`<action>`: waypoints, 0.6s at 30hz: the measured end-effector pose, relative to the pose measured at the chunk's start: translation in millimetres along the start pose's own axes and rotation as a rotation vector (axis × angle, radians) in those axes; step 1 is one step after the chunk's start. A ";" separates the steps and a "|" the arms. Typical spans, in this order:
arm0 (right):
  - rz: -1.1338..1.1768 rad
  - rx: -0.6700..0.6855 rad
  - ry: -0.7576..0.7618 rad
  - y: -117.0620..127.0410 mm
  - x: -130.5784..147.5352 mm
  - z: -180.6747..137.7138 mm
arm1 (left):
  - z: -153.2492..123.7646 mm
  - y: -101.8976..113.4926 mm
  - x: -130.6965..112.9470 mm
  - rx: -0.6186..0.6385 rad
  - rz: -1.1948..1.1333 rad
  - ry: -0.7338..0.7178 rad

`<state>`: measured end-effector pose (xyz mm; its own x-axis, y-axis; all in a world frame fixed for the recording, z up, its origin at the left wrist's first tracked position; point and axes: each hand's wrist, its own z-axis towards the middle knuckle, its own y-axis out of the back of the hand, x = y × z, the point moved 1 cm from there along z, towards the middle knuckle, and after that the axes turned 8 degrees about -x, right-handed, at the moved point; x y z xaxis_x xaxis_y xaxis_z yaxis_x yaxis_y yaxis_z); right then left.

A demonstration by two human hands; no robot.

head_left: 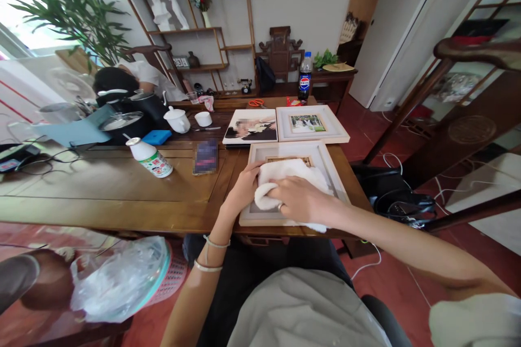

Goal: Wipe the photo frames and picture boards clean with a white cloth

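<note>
A white cloth (299, 172) lies bunched over the glass of a pale wooden picture frame (337, 176) at the table's near edge. My right hand (303, 199) presses down on it, fingers curled into its folds. At the left border of that frame, my left hand (245, 187) grips the edge, its fingertips close to the cloth. Most of the picture inside is covered. Behind it lie a second framed photo (308, 123) and a photo panel (251, 126), side by side.
On the wooden table (175, 195) are a white bottle (150, 157), a dark blurred flat item (205, 156), a white teapot (177, 119), orange-handled scissors (256, 103) and a cola bottle (305, 77). A bag-lined basket (169, 276) stands lower left; a black bag (394, 195) lies right.
</note>
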<state>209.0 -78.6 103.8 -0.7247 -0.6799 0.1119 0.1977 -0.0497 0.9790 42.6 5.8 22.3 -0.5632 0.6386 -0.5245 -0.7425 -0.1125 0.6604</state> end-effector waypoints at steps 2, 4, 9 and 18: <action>0.000 0.004 -0.023 0.7 -15.8 0.9 | -0.2 0.7 -1.4 -0.004 -0.010 -0.009; -0.015 0.026 -0.052 5.4 -29.2 1.3 | -0.4 0.8 -1.2 -0.007 0.000 -0.015; 0.005 -0.017 -0.097 33.0 -56.0 12.8 | -1.0 -1.5 3.5 -0.015 0.007 -0.025; -0.225 -0.388 -0.005 26.5 -68.8 59.9 | -3.8 -4.1 8.5 -0.024 -0.011 -0.042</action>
<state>224.6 10.6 132.3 -0.7808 -0.6176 -0.0950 0.2670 -0.4672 0.8429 39.5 8.8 13.1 -0.5395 0.6714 -0.5081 -0.7572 -0.1229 0.6416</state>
